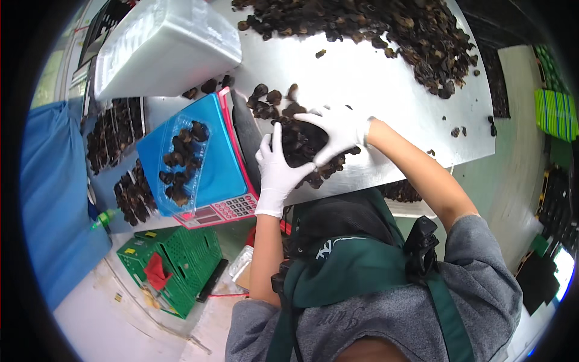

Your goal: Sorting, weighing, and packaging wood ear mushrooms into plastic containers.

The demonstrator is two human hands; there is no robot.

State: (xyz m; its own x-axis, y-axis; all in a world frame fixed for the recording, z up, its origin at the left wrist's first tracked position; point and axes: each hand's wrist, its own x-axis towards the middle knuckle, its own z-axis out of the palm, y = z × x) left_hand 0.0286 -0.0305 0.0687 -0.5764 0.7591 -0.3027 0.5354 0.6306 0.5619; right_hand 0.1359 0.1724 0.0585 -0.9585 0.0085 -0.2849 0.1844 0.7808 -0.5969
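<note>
Both my hands wear white gloves and cup a small heap of dark wood ear mushrooms (301, 140) on the metal table (362, 77). My left hand (278, 169) lies on the heap's left side, thumb and fingers spread. From the right, my right hand (337, 129) curves over it, its thumb near my left thumb. Whether either hand grips any pieces cannot be told. Left of the heap, a clear plastic tray (183, 163) with several mushroom pieces rests on the blue platform of a digital scale (226, 158). A large pile of the mushrooms (362, 18) covers the table's far side.
A stack of clear plastic trays (181, 50) stands at the upper left. Filled trays (115, 131) lie left of the scale. Green plastic crates (190, 262) with a red cloth (157, 270) stand below on the floor. A blue cloth (59, 199) hangs at the far left.
</note>
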